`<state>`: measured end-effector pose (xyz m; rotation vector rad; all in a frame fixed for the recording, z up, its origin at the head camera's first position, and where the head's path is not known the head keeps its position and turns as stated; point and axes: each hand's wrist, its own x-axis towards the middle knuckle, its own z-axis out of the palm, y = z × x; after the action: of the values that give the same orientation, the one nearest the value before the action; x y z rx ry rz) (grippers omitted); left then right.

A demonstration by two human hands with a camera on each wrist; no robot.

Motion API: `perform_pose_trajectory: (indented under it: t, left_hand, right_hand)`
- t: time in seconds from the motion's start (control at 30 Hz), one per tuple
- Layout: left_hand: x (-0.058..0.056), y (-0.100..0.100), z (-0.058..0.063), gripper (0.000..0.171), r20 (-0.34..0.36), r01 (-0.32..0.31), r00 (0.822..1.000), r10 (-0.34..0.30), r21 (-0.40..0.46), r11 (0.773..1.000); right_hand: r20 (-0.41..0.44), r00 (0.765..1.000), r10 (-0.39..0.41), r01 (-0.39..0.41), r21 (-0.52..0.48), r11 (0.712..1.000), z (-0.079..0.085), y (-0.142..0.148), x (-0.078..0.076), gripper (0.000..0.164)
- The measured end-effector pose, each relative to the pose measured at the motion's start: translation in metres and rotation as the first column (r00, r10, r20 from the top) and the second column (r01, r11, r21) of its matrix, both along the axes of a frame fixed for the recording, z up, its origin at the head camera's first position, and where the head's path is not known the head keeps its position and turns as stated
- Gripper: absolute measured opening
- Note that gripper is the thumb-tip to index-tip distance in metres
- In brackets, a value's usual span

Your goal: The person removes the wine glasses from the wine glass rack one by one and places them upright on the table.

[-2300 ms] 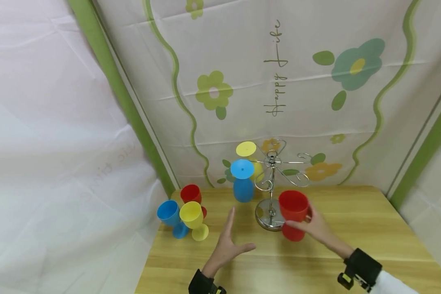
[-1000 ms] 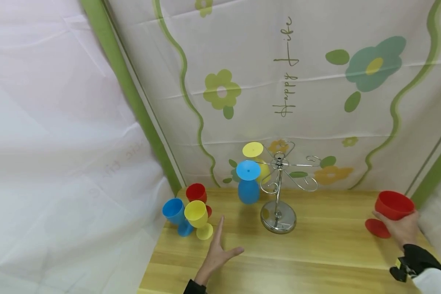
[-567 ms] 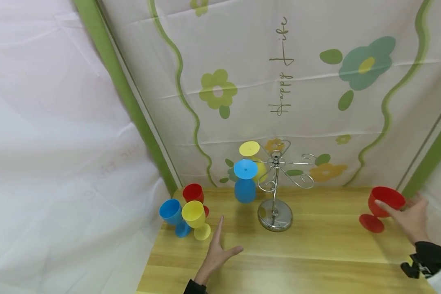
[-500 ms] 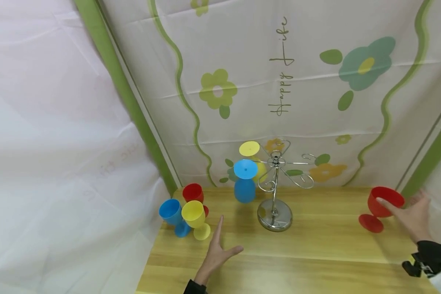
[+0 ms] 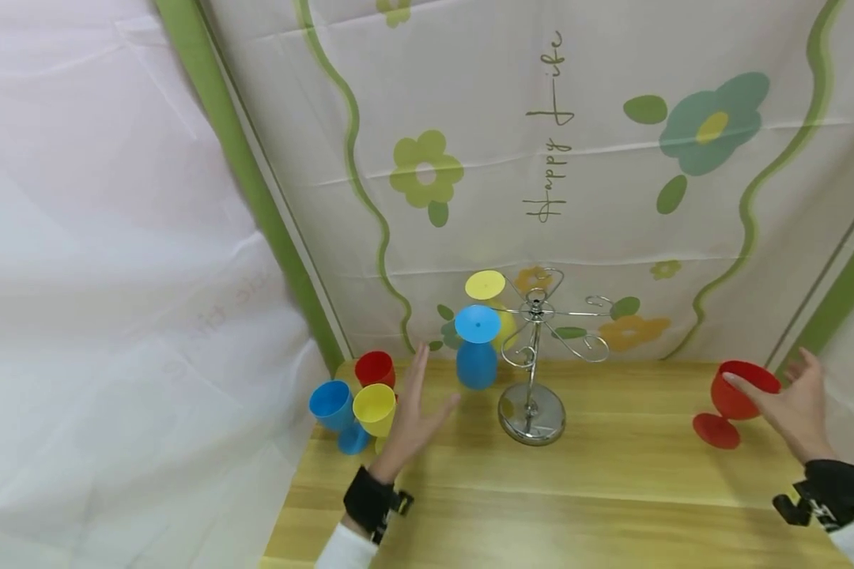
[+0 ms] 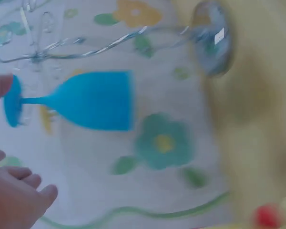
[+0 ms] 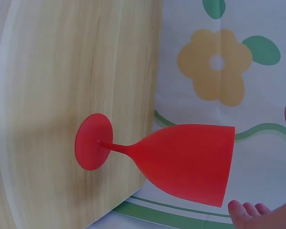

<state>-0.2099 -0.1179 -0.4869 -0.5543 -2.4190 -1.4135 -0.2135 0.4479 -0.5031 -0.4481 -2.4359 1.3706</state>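
Note:
My left hand [image 5: 409, 431], fingers straight and thumb spread, is between the goblet group and the rack. In the left wrist view, its thumb overlaps the foot of the blue goblet [image 6: 93, 101], which hangs upside down from the metal rack [image 5: 532, 415]. A yellow goblet [image 5: 485, 285] hangs behind the blue one. On the right, a red goblet [image 5: 733, 401] stands upright on the table. My right hand [image 5: 797, 411] is loosely spread around its bowl; in the right wrist view, the fingertips [image 7: 236, 210] are just off the rim.
At the table's left stand a blue goblet [image 5: 331, 407], a yellow goblet [image 5: 375, 407] and a red goblet [image 5: 375, 370], the yellow one partly behind my left hand. A flowered cloth [image 5: 470, 103] rises behind the wooden table [image 5: 583, 506].
My right hand has carried the red goblet from the rack to the right side, set it upright and let go. My left hand has lately moved forward towards the hanging blue goblet.

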Motion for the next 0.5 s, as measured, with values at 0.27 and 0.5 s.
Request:
perform_pose_trajectory:
  t: [0.27, 0.5]
  left_hand:
    - [-0.059, 0.026, 0.056, 0.063, -0.413, -0.080, 0.900, -0.139, -0.471, 0.879]
    - [-0.069, 0.040, 0.062, 0.053, -0.488, -0.190, 0.856, -0.172, -0.606, 0.773]
  right_hand:
    - [0.018, 1.000, -0.001, 0.001, -0.035, 0.999, -0.017, 0.000, 0.007, 0.114]
    - [0.045, 0.999, 0.002, 0.002, -0.093, 0.996, -0.037, 0.007, 0.012, 0.116]
